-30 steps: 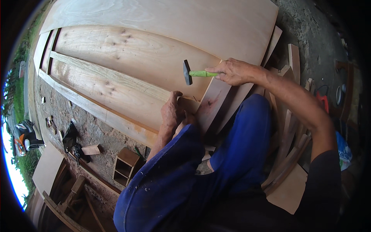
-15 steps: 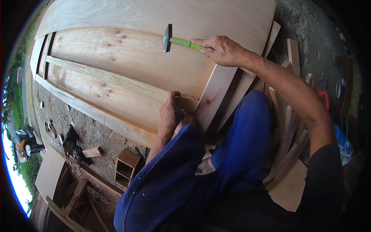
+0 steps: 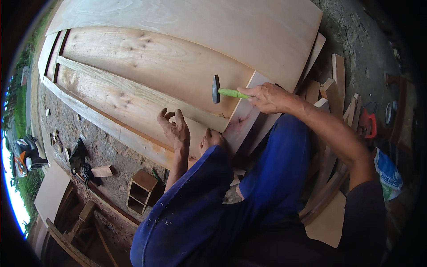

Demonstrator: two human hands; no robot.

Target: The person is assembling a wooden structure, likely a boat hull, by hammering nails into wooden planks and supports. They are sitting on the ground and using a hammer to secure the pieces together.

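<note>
Green handle, dark steel head; I log the hammer (image 3: 232, 93) over the near end of the panel (image 3: 178, 62), its head toward the left and seemingly clear of the wood; right hand (image 3: 269, 98) wrapped round the grip, fingers closed on it.

Left hand (image 3: 176, 130) raised beside the middle rail (image 3: 142, 89), fingers half curled, thumb and fingertips apart; I see nothing between them, and from my end cannot tell whether the fingertips brush the wood.

Panel pale tan, long grain streaks, clusters of brown knots; middle rail lengthwise across it, greyer and rough; edge rail (image 3: 104, 118) along the lower side, with an orange tint toward the near end; end beam (image 3: 242, 120) thick, reddish stain on its face; bare foot (image 3: 211, 140) near the rail's end, just left of the beam.

Around it I note a smooth pale sheet (image 3: 191, 26) at the far side; a small open box (image 3: 141, 192) on the ground, lower left.
</note>
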